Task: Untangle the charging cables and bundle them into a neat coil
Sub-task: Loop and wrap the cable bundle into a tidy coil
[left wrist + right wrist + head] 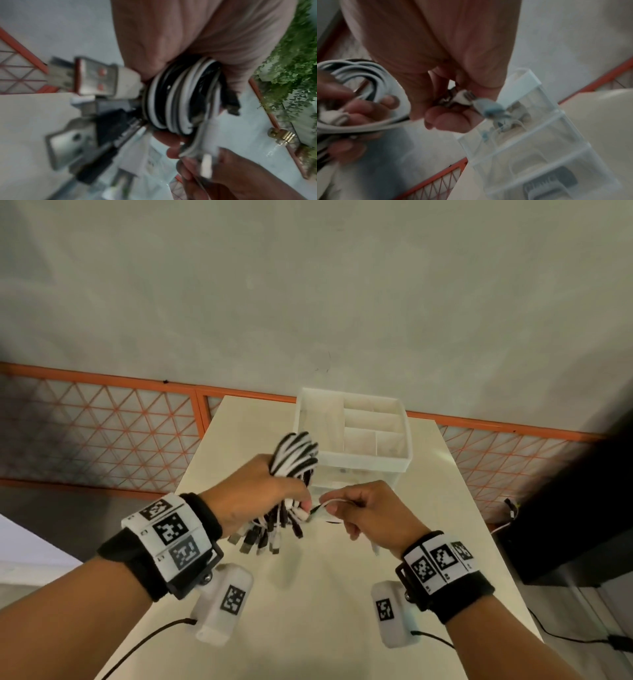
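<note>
- The wall is pale grey and fills the upper part of the head view, with an orange lattice fence running along its foot.
- The surface is cream-coloured and stretches from the fence toward the person.
- A clear plastic organiser with several compartments stands at the far end of the surface, just behind the hands. In the right wrist view small items lie in its compartments, too blurred to name.
- The left hand is held above the surface with its fingers curled tightly round the middle of the cable bundle.
- The right hand is level with the left and just beside it. Its thumb and fingers pinch a loose white cable end that runs across to the bundle.
- The bundle is made of black and white charging cables folded together. Its looped top rises above the left fist, in front of the organiser.
- In the left wrist view, white and black turns are wrapped round the bundle's middle.
- The plugs hang in a cluster below the left hand, above the surface and not touching it.
- A white plug sticks out of the right hand, seen in the right wrist view.
</note>
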Available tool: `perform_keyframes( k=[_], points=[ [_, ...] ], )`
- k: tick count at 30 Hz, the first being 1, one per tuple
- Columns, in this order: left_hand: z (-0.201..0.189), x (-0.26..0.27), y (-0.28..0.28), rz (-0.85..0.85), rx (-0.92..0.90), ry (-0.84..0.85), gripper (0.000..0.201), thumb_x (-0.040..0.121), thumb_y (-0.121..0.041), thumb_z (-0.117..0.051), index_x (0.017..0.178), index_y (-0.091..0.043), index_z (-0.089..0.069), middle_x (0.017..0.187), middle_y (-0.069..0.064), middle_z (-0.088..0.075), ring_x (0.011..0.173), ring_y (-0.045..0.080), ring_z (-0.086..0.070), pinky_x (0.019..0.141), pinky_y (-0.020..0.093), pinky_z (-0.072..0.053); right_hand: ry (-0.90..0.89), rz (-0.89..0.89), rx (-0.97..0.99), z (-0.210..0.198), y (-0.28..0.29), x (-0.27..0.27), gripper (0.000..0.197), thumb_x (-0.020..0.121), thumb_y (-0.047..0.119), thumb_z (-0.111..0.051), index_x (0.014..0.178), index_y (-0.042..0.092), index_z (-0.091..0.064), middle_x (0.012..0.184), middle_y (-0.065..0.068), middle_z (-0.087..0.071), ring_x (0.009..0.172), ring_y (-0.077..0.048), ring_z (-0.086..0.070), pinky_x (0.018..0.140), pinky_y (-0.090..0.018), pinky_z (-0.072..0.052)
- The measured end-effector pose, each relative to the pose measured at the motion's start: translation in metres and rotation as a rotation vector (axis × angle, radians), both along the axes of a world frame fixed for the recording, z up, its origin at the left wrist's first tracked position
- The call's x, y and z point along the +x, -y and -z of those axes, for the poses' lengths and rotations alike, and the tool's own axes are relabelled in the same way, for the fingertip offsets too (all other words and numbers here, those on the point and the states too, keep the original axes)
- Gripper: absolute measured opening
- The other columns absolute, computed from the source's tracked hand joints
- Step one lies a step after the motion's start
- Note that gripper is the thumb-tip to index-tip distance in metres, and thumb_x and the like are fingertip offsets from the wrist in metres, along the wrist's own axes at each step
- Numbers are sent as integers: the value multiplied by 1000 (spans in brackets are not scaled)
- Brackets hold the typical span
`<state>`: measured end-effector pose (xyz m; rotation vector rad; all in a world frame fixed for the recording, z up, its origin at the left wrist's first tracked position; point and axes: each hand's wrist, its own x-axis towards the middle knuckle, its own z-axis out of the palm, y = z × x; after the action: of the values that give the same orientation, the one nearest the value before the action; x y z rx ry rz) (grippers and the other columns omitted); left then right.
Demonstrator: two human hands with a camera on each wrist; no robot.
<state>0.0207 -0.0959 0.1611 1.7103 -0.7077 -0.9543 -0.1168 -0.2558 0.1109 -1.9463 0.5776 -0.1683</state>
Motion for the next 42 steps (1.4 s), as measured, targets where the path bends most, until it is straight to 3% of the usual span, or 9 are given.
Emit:
perform_keyframes(
  k=[3,5,8,12,17,21,27,31,42],
  points=[
    [4,-10,8,8,90,92,11,74,-12,-70,83,-9,-67,70,12,-67,61,20,-63,56,28,-51,-53,-88,-221,-9,-5,6,16,92,15,-69,101,20,-81,85,14,-75,80,-1,-69,82,-20,-55],
    [6,-16,11,42,105,109,10,80,-6,-66,84,-15,-64,68,5,-67,61,19,-64,58,29,-53,-49,-117,-312,-16,-13,11,18,89,8,-68,94,18,-82,78,17,-72,71,7,-65,70,-9,-49],
    [13,-22,16,50,84,83,23,79,-5,-64,101,-11,-60,76,13,-70,65,23,-66,64,37,-56,16,-6,-342,-24,-21,14,29,85,1,-62,70,23,-75,56,13,-62,48,0,-56,49,-13,-40],
    [18,-20,21,-108,0,-19,20,80,0,-62,100,-5,-60,74,16,-68,67,29,-65,65,40,-55,98,166,-66,-29,-22,12,35,94,18,-64,129,18,-64,83,2,-74,59,-9,-63,59,-26,-50],
    [15,-9,15,-225,-123,-165,12,82,-9,-71,77,2,-71,74,20,-70,72,32,-63,73,39,-51,92,176,109,-32,-11,-1,18,100,15,-60,94,7,-75,69,1,-66,60,-13,-60,59,-26,-53],
    [15,-14,14,-103,-151,-193,29,78,-25,-79,91,0,-73,78,16,-69,71,27,-65,69,36,-53,184,230,236,-34,-17,2,23,97,17,-63,84,6,-79,73,-5,-68,72,-17,-58,70,-32,-48],
    [18,-14,15,-24,-188,-221,41,70,-29,-79,103,-5,-72,86,13,-70,77,22,-68,77,40,-53,231,258,554,-39,-23,7,19,91,20,-70,91,2,-79,61,0,-61,50,-9,-41,55,-26,-32],
    [23,-13,14,-5,-224,-271,21,84,-15,-74,102,-4,-71,85,15,-68,79,27,-64,78,40,-50,295,299,593,-40,-25,12,20,90,16,-72,90,-4,-74,74,-13,-64,50,-15,-50,46,-24,-42],
    [25,-14,16,42,-275,-350,20,88,-16,-70,105,-4,-71,90,13,-69,88,29,-62,84,40,-50,388,296,804,-36,-26,16,22,95,21,-63,84,2,-66,55,-6,-53,48,-15,-50,49,-25,-44]
  ],
)
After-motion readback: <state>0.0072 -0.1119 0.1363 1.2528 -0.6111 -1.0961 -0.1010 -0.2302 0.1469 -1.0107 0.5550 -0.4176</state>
